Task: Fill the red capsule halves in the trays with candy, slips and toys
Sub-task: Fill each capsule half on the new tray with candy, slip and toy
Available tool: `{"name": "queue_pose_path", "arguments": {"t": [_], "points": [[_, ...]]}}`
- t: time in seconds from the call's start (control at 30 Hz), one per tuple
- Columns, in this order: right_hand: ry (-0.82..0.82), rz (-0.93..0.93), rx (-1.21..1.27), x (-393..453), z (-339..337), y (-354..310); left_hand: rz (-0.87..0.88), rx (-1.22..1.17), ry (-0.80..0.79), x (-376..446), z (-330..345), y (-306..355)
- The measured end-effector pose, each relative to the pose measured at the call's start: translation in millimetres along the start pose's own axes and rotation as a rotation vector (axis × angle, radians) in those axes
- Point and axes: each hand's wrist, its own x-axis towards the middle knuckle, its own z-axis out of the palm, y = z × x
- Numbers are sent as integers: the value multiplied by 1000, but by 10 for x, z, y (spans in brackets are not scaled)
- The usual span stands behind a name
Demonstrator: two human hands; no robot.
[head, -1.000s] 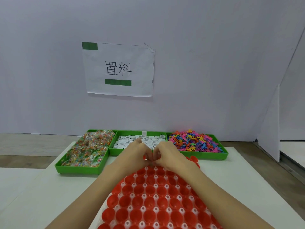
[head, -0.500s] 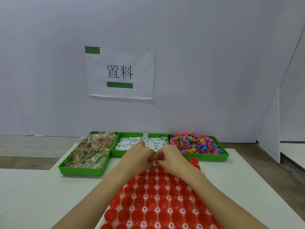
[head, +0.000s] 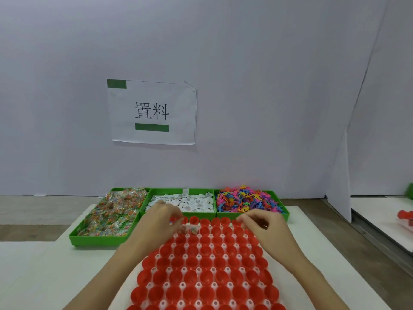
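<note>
A white tray of red capsule halves (head: 201, 267) lies in front of me. Two halves in its far rows hold clear candy packets (head: 188, 230). My left hand (head: 162, 218) hovers over the tray's far left corner, its curled fingers pinching a colourful candy packet. My right hand (head: 264, 223) is over the far right rows with fingers curled. A glint of clear wrapper shows under them. Behind the tray stand three green bins: candy (head: 107, 218), white slips (head: 187, 201) and coloured toys (head: 244, 201).
A white wall with a paper sign (head: 153, 111) rises just behind the bins. A white partition (head: 338, 175) stands at the right, with another white surface and a red object (head: 405, 217) beyond it. White tabletop (head: 55, 271) shows to either side of the tray.
My hands were touching over the tray's far middle; they have now parted, left hand going left and right hand going right. Candy packets now lie in two far capsule halves.
</note>
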Motion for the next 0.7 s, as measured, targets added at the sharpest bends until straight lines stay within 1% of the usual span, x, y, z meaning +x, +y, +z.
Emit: {"name": "queue_pose_path", "arguments": {"t": [0.1, 0.17, 0.2, 0.27, 0.33, 0.37, 0.47, 0.6, 0.7], "points": [[143, 81, 135, -176, -59, 133, -116, 77, 121, -137, -51, -242], [163, 119, 169, -199, -49, 184, -263, 172, 143, -178, -110, -520], [162, 131, 185, -205, -43, 203, -337, 211, 110, -203, -154, -672], [162, 143, 202, -204, -36, 225, -424, 283, -31, -270, -221, -952], [161, 158, 203, -206, -42, 252, -427, 309, -138, -340, -285, -1084], [160, 162, 206, -211, -41, 262, -428, 276, -146, -351, -293, -1111], [156, 163, 208, -227, -27, 261, -460, 235, -120, -317, -291, -1083], [157, 138, 183, -249, -16, 233, -476, 302, -102, -289, -273, -929], [173, 114, 152, -254, -20, 213, -379, 454, -46, -315, -279, -815]]}}
